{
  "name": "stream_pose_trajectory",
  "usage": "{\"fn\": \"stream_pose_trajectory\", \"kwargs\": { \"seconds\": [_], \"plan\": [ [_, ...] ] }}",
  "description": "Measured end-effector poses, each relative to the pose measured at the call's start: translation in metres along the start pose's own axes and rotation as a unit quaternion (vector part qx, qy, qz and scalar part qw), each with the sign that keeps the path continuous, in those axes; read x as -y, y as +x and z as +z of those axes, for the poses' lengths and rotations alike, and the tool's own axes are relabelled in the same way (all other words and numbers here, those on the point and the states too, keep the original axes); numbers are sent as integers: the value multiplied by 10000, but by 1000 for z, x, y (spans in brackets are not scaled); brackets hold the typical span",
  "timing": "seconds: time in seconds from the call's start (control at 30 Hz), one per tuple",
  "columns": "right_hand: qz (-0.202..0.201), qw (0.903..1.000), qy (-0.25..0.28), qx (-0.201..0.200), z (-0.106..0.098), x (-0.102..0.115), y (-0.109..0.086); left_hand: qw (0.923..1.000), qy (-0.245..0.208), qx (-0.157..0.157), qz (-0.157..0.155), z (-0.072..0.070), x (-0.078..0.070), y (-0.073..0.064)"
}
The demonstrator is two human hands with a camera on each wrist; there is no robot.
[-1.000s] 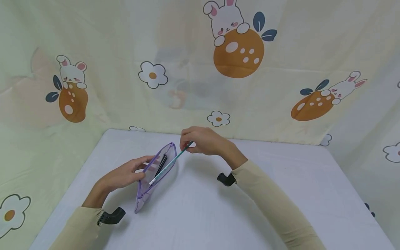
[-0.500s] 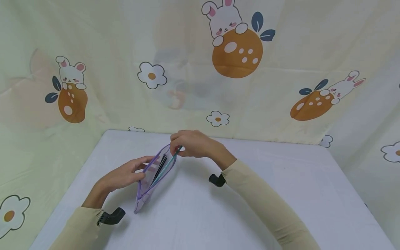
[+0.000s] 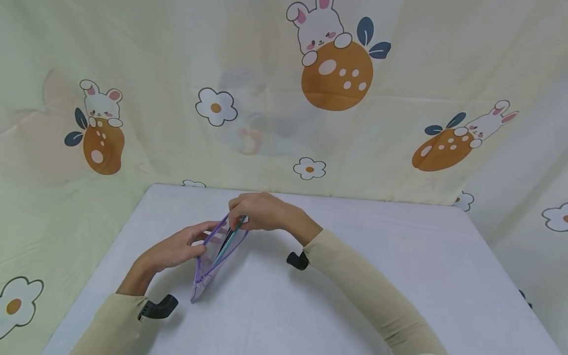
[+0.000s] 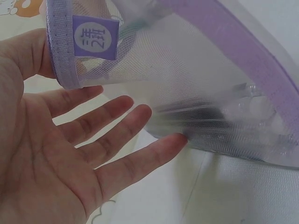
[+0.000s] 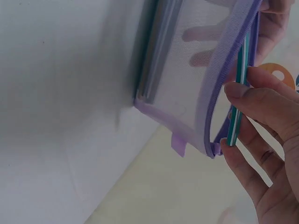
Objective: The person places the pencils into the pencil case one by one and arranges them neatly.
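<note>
My left hand (image 3: 170, 249) grips the rim of a see-through mesh zip pouch (image 3: 200, 291) with purple edging, its mouth held apart. In the left wrist view the thumb and index finger are at the purple rim, while the other fingers spread beneath the mesh. My right hand (image 3: 264, 212) pinches a teal-and-white striped pencil (image 5: 237, 109) near its upper end, and the pencil's lower part slants into the pouch. Inside the pouch are dark, slender pens or pencils (image 3: 225, 240), blurred by the mesh in the left wrist view (image 4: 196, 121).
Under the pouch is a white-covered table (image 3: 355, 276). Behind it hangs a cream curtain (image 3: 266, 113) printed with rabbits and flowers. Black wrist cameras are strapped below both hands, the left one (image 3: 159, 306) close over the table.
My right hand has moved left and down toward the pouch, taking the pencil deeper inside; its light end has gone out of sight. The left hand and pouch stay nearly still.
</note>
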State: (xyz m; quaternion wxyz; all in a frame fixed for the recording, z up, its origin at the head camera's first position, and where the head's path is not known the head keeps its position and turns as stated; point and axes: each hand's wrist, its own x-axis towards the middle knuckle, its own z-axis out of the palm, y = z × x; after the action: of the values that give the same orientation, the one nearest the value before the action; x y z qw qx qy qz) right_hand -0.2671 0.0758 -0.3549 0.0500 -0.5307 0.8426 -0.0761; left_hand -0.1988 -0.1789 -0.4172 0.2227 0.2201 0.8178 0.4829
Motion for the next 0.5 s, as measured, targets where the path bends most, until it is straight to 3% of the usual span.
{"fn": "stream_pose_trajectory", "kwargs": {
  "seconds": [0.5],
  "plan": [
    [-153,9987,303,-382,9,-7,-9,10000,-60,-12,42,0,2,1]
  ]
}}
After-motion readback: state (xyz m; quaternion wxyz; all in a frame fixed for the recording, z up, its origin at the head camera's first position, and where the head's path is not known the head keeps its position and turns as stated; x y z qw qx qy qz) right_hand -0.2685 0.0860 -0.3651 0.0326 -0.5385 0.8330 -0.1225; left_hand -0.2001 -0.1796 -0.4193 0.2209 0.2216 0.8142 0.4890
